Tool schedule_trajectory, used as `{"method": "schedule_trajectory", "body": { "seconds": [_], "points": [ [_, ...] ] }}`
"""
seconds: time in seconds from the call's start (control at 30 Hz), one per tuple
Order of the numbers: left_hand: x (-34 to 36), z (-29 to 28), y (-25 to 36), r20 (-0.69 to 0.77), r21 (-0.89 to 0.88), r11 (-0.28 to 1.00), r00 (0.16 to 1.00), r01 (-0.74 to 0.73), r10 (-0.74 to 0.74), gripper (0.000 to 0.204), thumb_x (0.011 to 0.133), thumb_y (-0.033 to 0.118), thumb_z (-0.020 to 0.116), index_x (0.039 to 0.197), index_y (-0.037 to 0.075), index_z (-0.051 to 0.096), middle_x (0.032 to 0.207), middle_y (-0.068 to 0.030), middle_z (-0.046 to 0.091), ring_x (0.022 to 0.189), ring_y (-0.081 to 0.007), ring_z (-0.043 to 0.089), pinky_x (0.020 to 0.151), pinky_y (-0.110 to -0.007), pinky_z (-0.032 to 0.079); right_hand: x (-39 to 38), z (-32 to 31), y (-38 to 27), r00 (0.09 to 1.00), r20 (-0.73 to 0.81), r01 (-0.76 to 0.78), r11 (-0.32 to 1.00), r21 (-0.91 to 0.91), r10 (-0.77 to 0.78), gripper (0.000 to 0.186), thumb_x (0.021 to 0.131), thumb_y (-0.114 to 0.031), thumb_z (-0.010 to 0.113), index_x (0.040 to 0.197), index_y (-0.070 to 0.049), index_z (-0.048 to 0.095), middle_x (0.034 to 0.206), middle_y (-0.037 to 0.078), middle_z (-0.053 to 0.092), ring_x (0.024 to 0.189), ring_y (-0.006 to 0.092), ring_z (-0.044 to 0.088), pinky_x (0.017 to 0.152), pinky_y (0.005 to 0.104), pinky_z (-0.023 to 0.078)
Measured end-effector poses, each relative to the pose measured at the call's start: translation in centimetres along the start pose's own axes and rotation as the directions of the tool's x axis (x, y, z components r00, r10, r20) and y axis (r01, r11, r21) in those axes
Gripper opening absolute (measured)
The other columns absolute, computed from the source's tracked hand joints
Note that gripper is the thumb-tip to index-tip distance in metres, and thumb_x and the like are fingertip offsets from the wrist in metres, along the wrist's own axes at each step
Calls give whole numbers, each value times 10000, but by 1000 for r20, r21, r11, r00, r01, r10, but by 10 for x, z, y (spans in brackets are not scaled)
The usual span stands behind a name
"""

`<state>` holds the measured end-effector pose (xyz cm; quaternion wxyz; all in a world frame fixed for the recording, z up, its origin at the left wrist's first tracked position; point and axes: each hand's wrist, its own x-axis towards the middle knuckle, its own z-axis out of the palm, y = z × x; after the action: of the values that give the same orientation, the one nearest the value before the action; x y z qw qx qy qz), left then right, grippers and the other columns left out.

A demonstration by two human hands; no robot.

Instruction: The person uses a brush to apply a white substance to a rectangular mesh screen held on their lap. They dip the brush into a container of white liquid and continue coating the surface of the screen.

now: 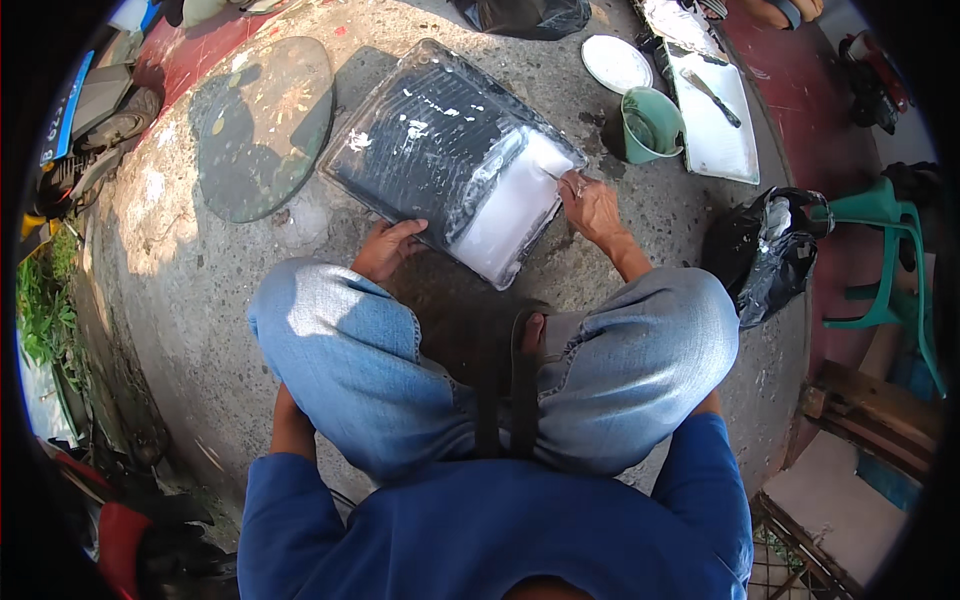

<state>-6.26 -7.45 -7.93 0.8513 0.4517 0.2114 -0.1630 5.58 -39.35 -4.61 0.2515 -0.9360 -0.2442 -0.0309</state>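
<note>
A black, ridged tray like a paint tray (pixel 440 130) lies tilted in front of my knees, with white paint (pixel 505 205) pooled in its near right part and white smears over its ridges. My left hand (pixel 388 248) grips its near left edge, thumb on top and the other fingers mostly hidden below. At the right edge, beside the white pool, my right hand (pixel 592 208) is closed with its fingertips on the rim. Whether those fingers also pinch something small cannot be made out.
Right of the tray stand a green bucket (pixel 650 128), a round white lid (pixel 617 64) and a white-coated tray (pixel 735 145) bearing a scraper-like tool (pixel 712 97). A black plastic bag (pixel 765 255) and green plastic chair (pixel 885 240) are farther right. A dark oval board (pixel 265 130) lies left.
</note>
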Motion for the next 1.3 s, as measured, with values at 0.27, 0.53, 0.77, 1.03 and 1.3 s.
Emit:
{"method": "schedule_trajectory", "body": {
  "seconds": [0.27, 0.53, 0.77, 1.03, 1.3],
  "points": [
    [-1, 2, 1, -29, 16, 999, 999, 30, -30, 292, 812, 90, 652, 1064, 19, 525, 1022, -88, 603, 962, -221, 590, 844, -426, 491, 3, -9, 15, 997, -74, -43, 998, -51, 39, 159, 842, -217, 523, 890, -81, 591, 764, 177, 628, 685, 392, 596, 616, 472, 472],
    [1, 1, 1, -30, 17, 1000, 999, 26, -26, 302, 807, 96, 658, 1071, 23, 530, 1025, -89, 608, 958, -220, 595, 851, -432, 483, 2, -7, 20, 996, -74, -53, 996, -67, 48, 159, 846, -216, 517, 907, -91, 595, 730, 183, 620, 694, 390, 600, 621, 469, 472],
    [-1, -2, -2, -49, 24, 999, 998, 31, -29, 289, 823, 85, 631, 1089, 44, 525, 1044, -81, 606, 985, -214, 583, 848, -419, 470, -7, -15, -1, 996, 52, -73, 997, 21, 71, 166, 850, -204, 526, 887, -58, 598, 670, 197, 592, 640, 386, 586, 581, 437, 454],
    [-2, 2, 0, -79, 39, 998, 996, 45, -42, 298, 840, 74, 602, 1125, 48, 518, 1066, -75, 600, 1000, -212, 576, 861, -420, 455, -25, -7, -10, 996, 86, -50, 981, 188, 34, 188, 848, -166, 528, 852, 8, 601, 596, 178, 544, 516, 302, 539, 526, 365, 430],
    [0, -1, -2, -44, 46, 999, 999, 20, -18, 279, 843, 85, 605, 1108, 39, 532, 1055, -75, 605, 988, -203, 579, 856, -414, 460, -31, 0, -22, 902, 421, -258, 897, 359, 91, 222, 854, -193, 538, 905, 9, 613, 629, 84, 606, 541, 134, 564, 529, 278, 474]
  ]
}}
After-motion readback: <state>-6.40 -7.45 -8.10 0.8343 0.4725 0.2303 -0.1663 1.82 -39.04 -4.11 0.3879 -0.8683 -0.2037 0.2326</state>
